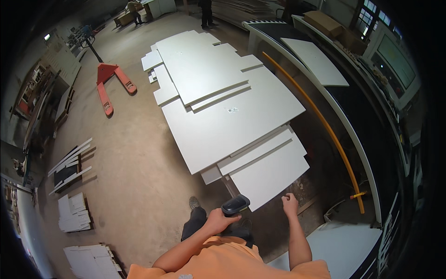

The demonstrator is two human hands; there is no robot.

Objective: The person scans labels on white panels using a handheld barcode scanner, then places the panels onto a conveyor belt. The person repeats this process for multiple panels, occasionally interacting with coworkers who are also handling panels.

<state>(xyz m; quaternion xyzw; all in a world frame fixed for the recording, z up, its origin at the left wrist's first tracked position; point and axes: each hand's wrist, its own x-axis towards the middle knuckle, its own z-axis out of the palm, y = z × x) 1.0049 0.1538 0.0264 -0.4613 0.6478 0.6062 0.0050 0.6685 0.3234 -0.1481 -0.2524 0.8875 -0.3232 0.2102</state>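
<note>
One dark handheld device (235, 205) in the left hand (220, 222)

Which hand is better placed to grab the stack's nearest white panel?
Probably the right hand: it looks empty beside the white panel, while the left hand holds a black handheld scanner.

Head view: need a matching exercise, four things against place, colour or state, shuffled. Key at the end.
Things
1. Left hand
2. Right hand
3. Pallet jack
4. Long strip

Descriptions
A. Red, on the floor left of the stacked white panels
B. Close to the stack's near end, no held item visible
C. Orange-yellow, right of the stack
D. Gripping a dark handheld device

Pairs: 1-D, 2-B, 3-A, 4-C
</note>
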